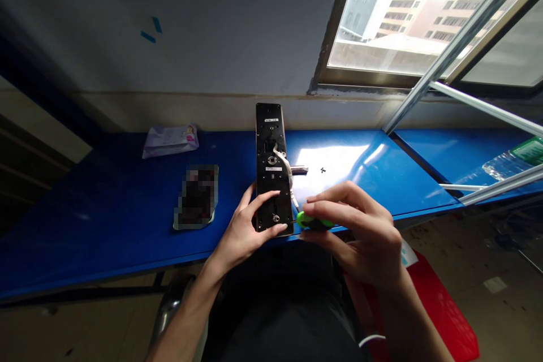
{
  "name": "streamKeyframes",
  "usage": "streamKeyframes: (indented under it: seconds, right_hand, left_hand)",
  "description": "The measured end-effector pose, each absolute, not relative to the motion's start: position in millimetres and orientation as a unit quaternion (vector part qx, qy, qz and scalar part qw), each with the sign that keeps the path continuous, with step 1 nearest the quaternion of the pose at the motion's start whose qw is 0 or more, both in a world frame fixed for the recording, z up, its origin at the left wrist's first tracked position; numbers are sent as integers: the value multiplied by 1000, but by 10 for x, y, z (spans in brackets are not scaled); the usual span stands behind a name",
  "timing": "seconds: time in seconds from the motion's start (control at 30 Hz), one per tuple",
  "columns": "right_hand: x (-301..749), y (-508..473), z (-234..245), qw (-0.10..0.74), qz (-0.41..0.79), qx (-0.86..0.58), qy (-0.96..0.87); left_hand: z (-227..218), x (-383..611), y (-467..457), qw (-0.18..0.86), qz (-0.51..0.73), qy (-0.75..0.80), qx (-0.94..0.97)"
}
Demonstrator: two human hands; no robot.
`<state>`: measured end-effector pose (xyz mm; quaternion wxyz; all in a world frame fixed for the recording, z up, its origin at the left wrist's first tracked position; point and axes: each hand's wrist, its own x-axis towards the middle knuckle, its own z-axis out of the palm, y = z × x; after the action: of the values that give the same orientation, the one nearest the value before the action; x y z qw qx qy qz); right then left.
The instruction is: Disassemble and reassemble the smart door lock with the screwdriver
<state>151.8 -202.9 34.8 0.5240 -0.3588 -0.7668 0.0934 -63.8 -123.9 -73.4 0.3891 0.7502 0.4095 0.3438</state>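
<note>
A long black door-lock panel [270, 147] lies lengthwise on the blue table [106, 209], its back side up, with a white cable [287, 172] running across it. My left hand [250, 223] grips the panel's near end, thumb on its left edge and fingers across its face. My right hand [360, 226] is closed round a screwdriver with a green and black handle [311, 220], its tip pointing left at the panel's near right edge. A metal handle or spindle [299, 169] sticks out to the right of the panel.
A phone [197, 196] lies left of the panel, a pack of tissues [170, 139] further back. A tiny dark part [323, 170] rests on the table right of the panel. A window with an open frame [428, 17] is at the right; a red object [441, 305] lies on the floor.
</note>
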Motion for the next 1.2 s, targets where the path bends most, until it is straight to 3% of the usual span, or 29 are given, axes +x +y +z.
streamKeyframes:
  seconds: [0.27, 0.57, 0.8, 1.0, 1.2]
  right_hand:
    - [1651, -1913, 167, 531, 202, -375, -733]
    - [1867, -1574, 293, 657, 66, -367, -655]
    - [2115, -1189, 309, 658, 15, -384, -648]
    - [2355, -887, 236, 646, -18, -404, -648]
    - [2521, -560, 202, 644, -59, -400, -650]
  left_hand:
    - [-716, -668, -1284, 330, 319, 428, 778]
    - [-177, -395, -1006, 238, 400, 330, 821]
    - [58, 108, -564, 219, 289, 312, 878]
    - [95, 361, -309, 112, 259, 320, 904]
    - [239, 558, -85, 120, 148, 322, 927]
